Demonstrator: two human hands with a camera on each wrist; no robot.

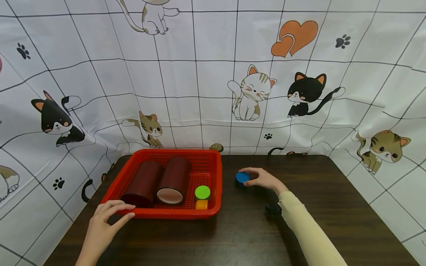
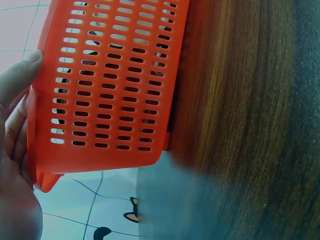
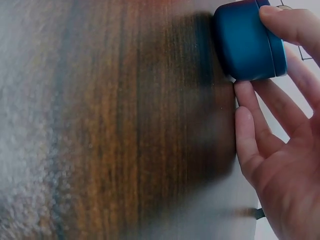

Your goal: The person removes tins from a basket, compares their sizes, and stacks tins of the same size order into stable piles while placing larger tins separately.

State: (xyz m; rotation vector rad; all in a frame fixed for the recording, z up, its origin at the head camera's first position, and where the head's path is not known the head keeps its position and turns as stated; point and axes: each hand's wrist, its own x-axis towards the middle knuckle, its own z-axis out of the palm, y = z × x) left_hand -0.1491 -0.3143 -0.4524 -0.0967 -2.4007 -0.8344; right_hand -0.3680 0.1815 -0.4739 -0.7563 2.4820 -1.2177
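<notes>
My left hand (image 1: 104, 223) pinches the front left rim of a red plastic basket (image 1: 173, 213), thumb on the outer side and fingers over the edge. The slotted basket wall (image 2: 110, 157) fills much of the left wrist view. Off the basket's right side, my right hand (image 1: 263, 180) holds a small blue round jar (image 1: 242, 178) on the dark table. In the right wrist view, the thumb lies against the lid edge of the blue jar (image 3: 245, 42), and the lower fingers reach under its side near the tabletop.
Two dark brown cylinders (image 1: 144, 183) lie side by side in the basket; one shows a pale round end (image 1: 170, 196). Beside them sit a green-topped round container (image 1: 202, 192) and a small yellow-orange piece (image 1: 201, 204). A cat-print sheet (image 1: 213, 81) hangs behind the wooden table (image 1: 233, 240).
</notes>
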